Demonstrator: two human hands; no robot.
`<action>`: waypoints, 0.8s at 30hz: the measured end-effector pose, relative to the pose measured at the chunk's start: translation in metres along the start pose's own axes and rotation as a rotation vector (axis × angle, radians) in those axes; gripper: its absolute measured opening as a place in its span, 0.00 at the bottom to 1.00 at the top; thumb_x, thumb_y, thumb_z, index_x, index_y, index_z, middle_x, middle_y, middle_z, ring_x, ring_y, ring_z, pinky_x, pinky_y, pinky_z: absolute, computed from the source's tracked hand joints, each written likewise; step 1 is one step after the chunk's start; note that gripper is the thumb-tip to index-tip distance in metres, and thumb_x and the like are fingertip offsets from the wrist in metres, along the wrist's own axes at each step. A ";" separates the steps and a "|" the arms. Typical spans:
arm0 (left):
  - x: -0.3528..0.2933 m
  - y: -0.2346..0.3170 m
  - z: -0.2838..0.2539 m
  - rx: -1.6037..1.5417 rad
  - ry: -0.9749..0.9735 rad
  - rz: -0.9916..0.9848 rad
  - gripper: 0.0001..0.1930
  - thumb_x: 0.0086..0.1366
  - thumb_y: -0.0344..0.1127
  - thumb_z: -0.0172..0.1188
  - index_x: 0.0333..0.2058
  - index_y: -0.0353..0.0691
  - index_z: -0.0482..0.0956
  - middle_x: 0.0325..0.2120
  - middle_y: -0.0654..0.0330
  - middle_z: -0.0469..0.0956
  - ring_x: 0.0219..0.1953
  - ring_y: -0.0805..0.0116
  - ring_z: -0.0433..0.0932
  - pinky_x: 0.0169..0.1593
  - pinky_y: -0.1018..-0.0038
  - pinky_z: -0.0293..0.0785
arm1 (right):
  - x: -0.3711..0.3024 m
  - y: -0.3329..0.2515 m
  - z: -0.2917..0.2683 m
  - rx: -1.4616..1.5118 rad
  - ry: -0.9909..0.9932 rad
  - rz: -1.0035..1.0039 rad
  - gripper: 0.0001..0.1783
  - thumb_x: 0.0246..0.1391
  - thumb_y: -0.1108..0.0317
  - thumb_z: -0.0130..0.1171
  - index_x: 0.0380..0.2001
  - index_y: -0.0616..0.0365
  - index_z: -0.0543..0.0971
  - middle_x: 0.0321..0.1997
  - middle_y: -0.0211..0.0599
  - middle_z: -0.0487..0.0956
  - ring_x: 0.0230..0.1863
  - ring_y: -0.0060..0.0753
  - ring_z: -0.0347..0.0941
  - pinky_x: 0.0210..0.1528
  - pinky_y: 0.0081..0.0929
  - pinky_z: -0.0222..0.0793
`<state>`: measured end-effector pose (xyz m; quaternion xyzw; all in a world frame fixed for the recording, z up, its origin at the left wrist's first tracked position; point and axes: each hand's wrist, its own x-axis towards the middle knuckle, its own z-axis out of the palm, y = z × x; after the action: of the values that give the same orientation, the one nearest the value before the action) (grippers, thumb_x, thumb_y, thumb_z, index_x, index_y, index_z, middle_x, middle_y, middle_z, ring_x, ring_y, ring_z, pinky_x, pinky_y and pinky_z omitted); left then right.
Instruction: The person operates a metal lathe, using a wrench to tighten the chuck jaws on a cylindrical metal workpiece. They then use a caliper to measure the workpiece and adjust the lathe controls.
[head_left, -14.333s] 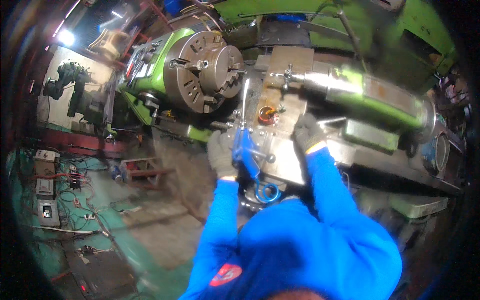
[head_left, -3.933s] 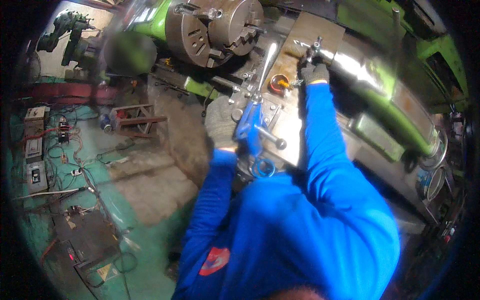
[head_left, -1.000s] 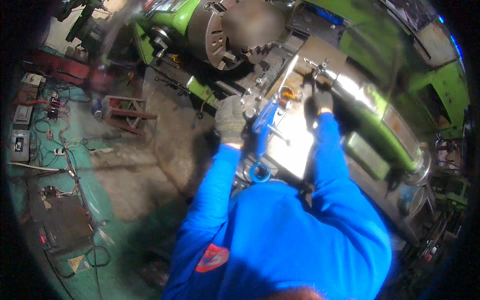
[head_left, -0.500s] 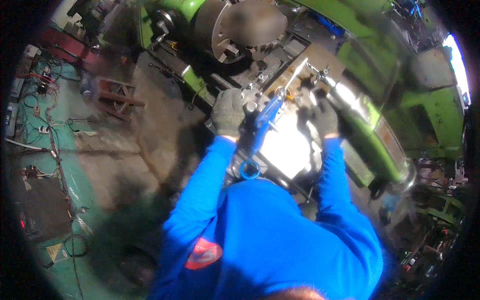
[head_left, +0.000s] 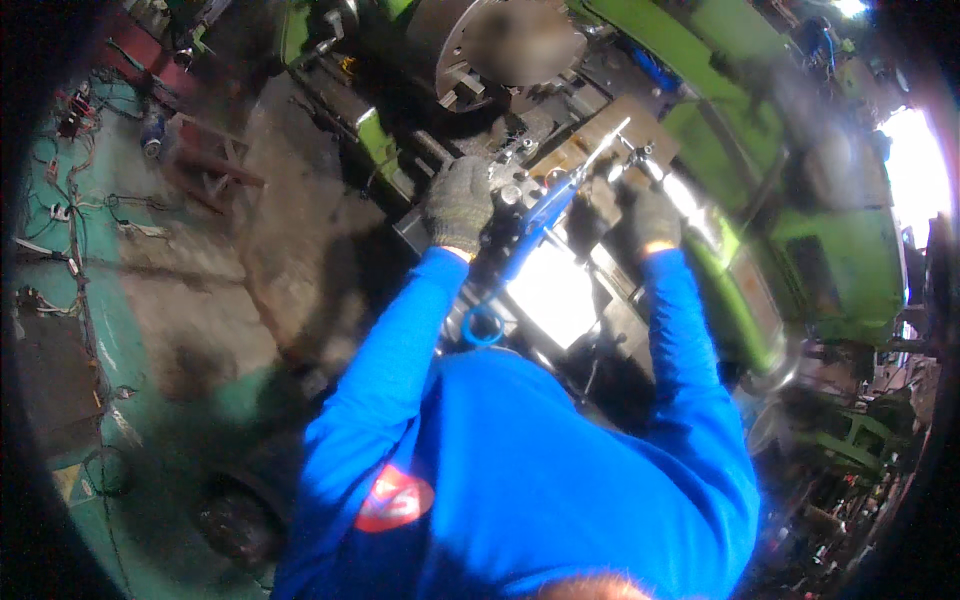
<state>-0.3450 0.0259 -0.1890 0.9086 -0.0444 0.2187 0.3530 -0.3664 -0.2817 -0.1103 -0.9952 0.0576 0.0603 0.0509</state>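
My left hand (head_left: pixel 458 203), in a grey knit glove, is closed in a fist beside the knobs of the lathe's tool post (head_left: pixel 508 190). What lies inside its fingers is hidden. To the right, my gloved right hand (head_left: pixel 657 216) is beside the bright metal barrel of the tailstock (head_left: pixel 684 200); shadow covers its fingers. Between the hands, a blue air blow gun (head_left: pixel 545 212) with a thin metal nozzle lies slanted over the carriage. A blue hose loop (head_left: pixel 483 325) hangs at its near end, close to my body.
The lathe's big round chuck (head_left: pixel 455 60) stands at the top, left of the tailstock. A brown plate (head_left: pixel 600 130) lies across the bed beneath the nozzle. Strong glare whitens a flat surface (head_left: pixel 556 300) before me. Cables (head_left: pixel 90 320) run over the green floor at far left.
The whole view has turned and shifted slightly. My right hand has moved a little forward along the tailstock. My left hand stays by the tool post, and the blow gun remains lying between my hands.
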 end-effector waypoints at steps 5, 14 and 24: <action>-0.001 -0.009 0.009 0.044 -0.003 0.013 0.14 0.72 0.43 0.50 0.39 0.42 0.80 0.39 0.48 0.81 0.44 0.42 0.78 0.48 0.51 0.74 | 0.012 -0.008 -0.009 -0.044 -0.074 0.035 0.17 0.65 0.62 0.52 0.55 0.44 0.80 0.56 0.48 0.81 0.56 0.53 0.80 0.57 0.50 0.75; 0.000 0.004 0.003 -0.022 0.027 -0.065 0.13 0.72 0.46 0.51 0.38 0.44 0.79 0.37 0.48 0.81 0.41 0.42 0.80 0.46 0.48 0.75 | 0.020 -0.010 0.001 -0.042 -0.060 0.042 0.19 0.66 0.61 0.50 0.58 0.42 0.79 0.57 0.49 0.81 0.59 0.54 0.78 0.59 0.49 0.73; -0.002 0.011 0.001 -0.106 0.067 -0.058 0.11 0.72 0.42 0.53 0.37 0.42 0.78 0.33 0.45 0.80 0.38 0.38 0.78 0.41 0.48 0.74 | 0.028 -0.036 -0.017 -0.299 -0.139 -0.004 0.20 0.66 0.62 0.49 0.57 0.49 0.80 0.62 0.48 0.79 0.58 0.54 0.79 0.58 0.49 0.74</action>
<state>-0.3489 0.0167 -0.1835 0.8818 -0.0176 0.2359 0.4079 -0.3323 -0.2510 -0.0939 -0.9852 0.0421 0.1370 -0.0938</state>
